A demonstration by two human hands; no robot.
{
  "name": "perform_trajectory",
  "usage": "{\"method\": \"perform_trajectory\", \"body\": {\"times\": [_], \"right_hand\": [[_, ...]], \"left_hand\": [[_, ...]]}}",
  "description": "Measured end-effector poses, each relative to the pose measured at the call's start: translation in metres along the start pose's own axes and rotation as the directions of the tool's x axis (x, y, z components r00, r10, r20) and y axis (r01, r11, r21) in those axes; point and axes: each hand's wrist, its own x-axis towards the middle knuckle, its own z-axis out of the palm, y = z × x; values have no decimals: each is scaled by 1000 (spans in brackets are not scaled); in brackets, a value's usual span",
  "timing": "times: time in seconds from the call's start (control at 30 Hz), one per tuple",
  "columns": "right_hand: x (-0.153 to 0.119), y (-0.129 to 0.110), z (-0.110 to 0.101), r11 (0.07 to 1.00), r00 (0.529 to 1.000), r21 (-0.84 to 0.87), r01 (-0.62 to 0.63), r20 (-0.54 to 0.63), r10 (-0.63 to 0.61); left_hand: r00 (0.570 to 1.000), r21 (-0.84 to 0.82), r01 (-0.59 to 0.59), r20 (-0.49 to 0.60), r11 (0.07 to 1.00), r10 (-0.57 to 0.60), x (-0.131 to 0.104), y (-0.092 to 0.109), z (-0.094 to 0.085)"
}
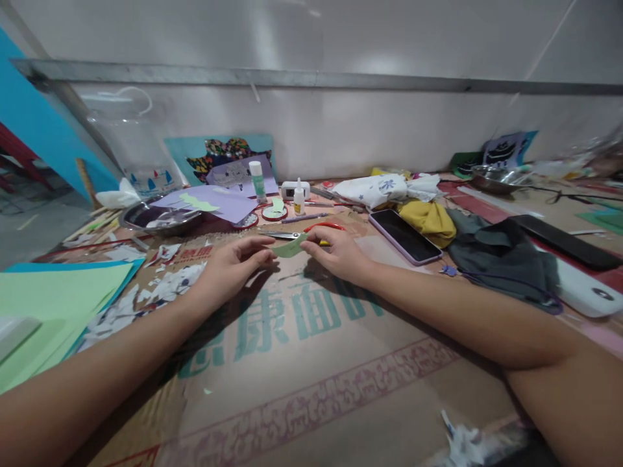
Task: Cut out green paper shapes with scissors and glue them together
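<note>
A small strip of light green paper [290, 248] is held between my two hands, bowed slightly downward in the middle. My left hand [238, 261] pinches its left end between thumb and fingers. The other end is pinched by my right hand [337, 255]. Just behind the strip lie scissors [335, 226] with red and yellow handles, partly covered by my right hand. Beneath both hands is a flattened cardboard sheet [311, 363] printed with green characters and a reddish border.
Beyond the hands stand a small glue bottle [298, 198] and a glue stick [256, 179]. A metal bowl [141, 224] carries purple paper [228, 204]. Green sheets [58, 292] lie left; a phone [405, 236] and dark cloth [496, 259] lie right. White scraps [168, 285] are scattered leftward.
</note>
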Motion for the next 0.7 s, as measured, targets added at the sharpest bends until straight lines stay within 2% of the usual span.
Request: {"method": "perform_trajectory", "body": {"times": [0.17,0.4,0.47,0.57,0.7], "right_hand": [[0,2,2,1000,999,-26,0,41,1],[-2,2,4,997,994,6,79,71,-79],[-1,2,3,999,997,9,51,56,-52],[-1,3,2,1000,999,14,-7,41,7],[0,1,2,998,999,62,12,52,-16]], "left_hand": [[987,153,-58,154,986,35,-2,10,0],[986,433,-139,144,891,84,2,2,-8],[989,437,-131,125,890,84,3,2,-9],[992,346,-82,119,935,43,3,2,-7],[994,265,-37,105,963,9,2,1,-7]]}}
